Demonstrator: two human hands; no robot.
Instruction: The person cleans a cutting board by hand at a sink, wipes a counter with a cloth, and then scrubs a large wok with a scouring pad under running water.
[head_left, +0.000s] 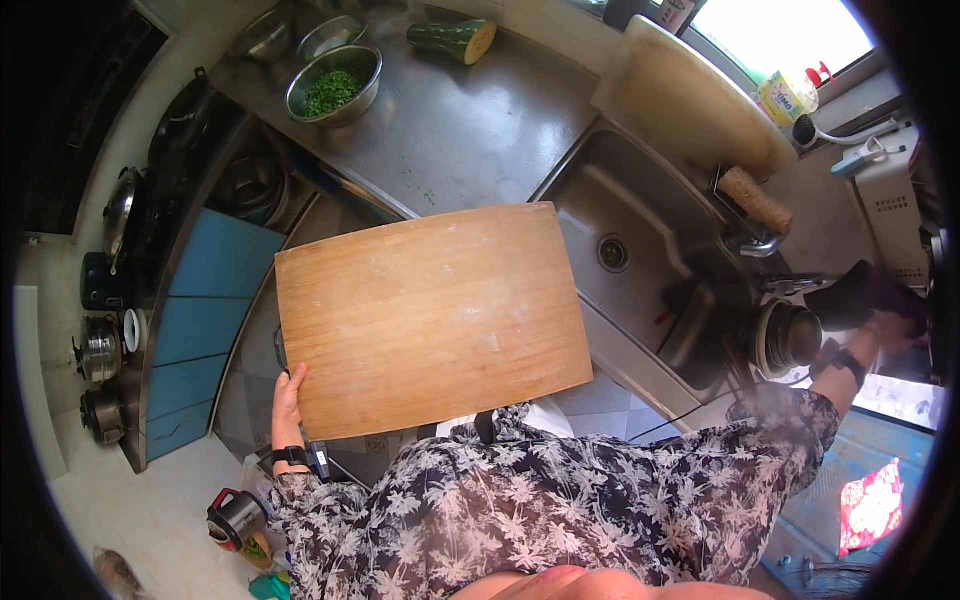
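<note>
My left hand (289, 396) grips the lower left edge of a large wooden board (435, 319), its thumb on top and its fingers behind the edge. The board is held flat in front of my body, with whitish dusty marks on its face. My right hand (896, 332) reaches far out to the right and touches or holds a dark purple cloth (870, 296); blur and shadow hide how its fingers lie. Stacked bowls (787, 337) stand just left of my right forearm.
Past the board lies a steel counter (480, 127) with a steel bowl (364, 101) of chopped greens and a cut green squash (454, 39). The sink (637, 225) is to the right, a large pale board (690, 97) leaning behind it. Pots and a stove stand at left.
</note>
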